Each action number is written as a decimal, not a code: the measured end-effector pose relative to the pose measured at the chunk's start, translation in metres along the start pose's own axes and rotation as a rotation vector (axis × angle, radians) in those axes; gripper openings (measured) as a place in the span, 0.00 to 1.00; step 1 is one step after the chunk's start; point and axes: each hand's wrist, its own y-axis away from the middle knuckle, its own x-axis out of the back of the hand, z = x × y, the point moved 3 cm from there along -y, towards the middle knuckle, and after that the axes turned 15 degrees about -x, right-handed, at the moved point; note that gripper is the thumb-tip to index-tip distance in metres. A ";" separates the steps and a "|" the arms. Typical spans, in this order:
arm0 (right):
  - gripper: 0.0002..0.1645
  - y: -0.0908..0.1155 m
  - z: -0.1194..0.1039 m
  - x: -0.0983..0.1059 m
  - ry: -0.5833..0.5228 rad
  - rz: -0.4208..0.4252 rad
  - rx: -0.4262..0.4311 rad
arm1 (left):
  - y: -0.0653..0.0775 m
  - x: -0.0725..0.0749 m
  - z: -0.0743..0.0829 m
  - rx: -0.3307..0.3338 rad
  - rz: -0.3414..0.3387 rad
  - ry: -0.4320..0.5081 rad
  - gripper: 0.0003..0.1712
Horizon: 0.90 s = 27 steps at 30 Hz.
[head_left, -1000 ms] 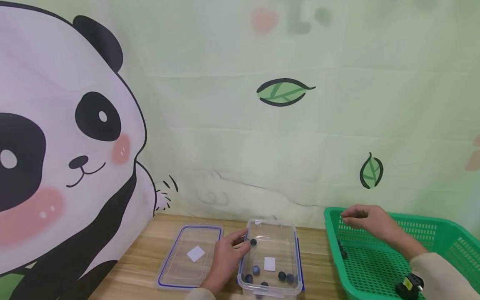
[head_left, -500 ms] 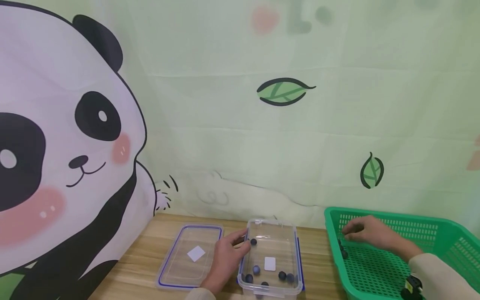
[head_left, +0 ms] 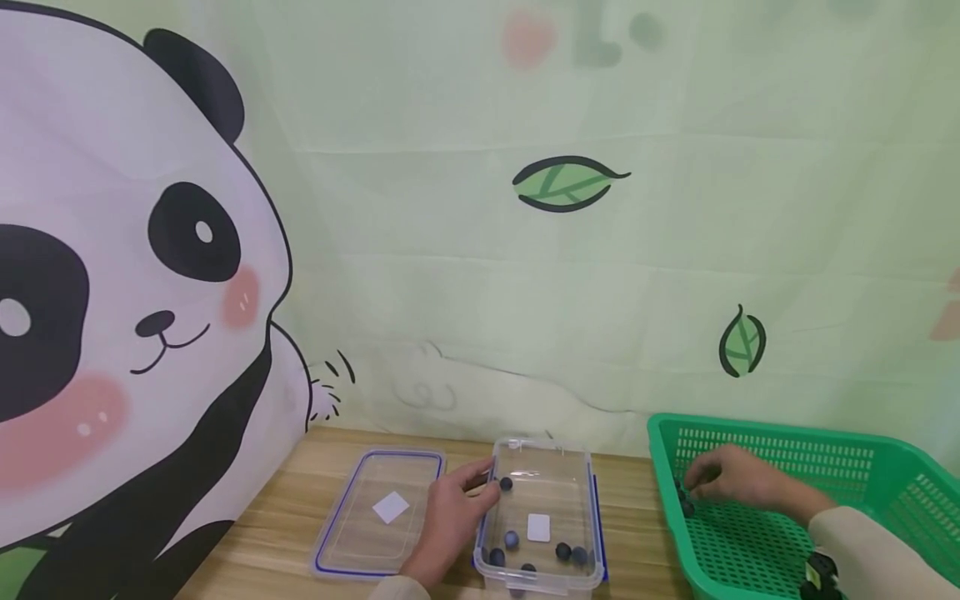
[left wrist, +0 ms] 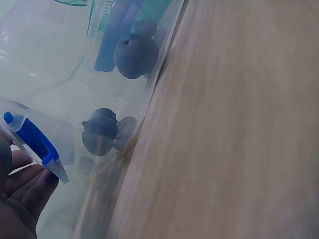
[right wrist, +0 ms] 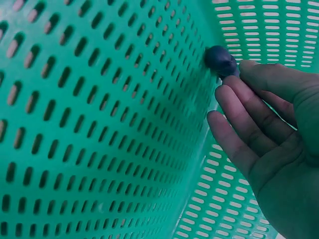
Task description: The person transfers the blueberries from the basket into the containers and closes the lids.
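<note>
My left hand (head_left: pixel 452 518) holds the left side of a clear plastic box (head_left: pixel 577 467), its fingertips against the blue-edged side latch (left wrist: pixel 37 143). Several blueberries (head_left: pixel 563 551) lie in the box, mostly near its front end. Inside a green plastic basket (head_left: pixel 678 537) my right hand (head_left: pixel 738 479) reaches down by the left wall. In the right wrist view, its thumb and fingertips stand close beside a dark blueberry (right wrist: pixel 219 59) in the corner, with no clear grip on it. A second berry partly shows behind the fingertips.
The box's clear lid (head_left: pixel 341 533), with a blue seal and a white square, lies flat to the left. A light cloth (head_left: pixel 465 292) with panda and leaf prints hangs behind the wooden table (head_left: pixel 633 517).
My right hand has lowered from above the basket's left edge to the blueberries inside it, its fingertips drawing closer to them. The left hand and the box stay in place.
</note>
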 end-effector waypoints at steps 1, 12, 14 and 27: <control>0.07 -0.001 0.001 -0.001 0.003 -0.007 0.005 | 0.000 0.000 0.000 0.001 0.000 -0.002 0.25; 0.10 -0.056 0.076 -0.016 -0.005 -0.117 0.023 | 0.000 0.001 0.000 0.005 -0.005 -0.004 0.25; 0.09 -0.049 0.064 -0.016 0.008 -0.108 0.033 | 0.000 0.001 0.000 0.004 -0.004 -0.003 0.25; 0.06 -0.008 -0.002 -0.001 0.041 -0.053 0.059 | 0.000 0.001 0.000 0.002 -0.002 0.000 0.25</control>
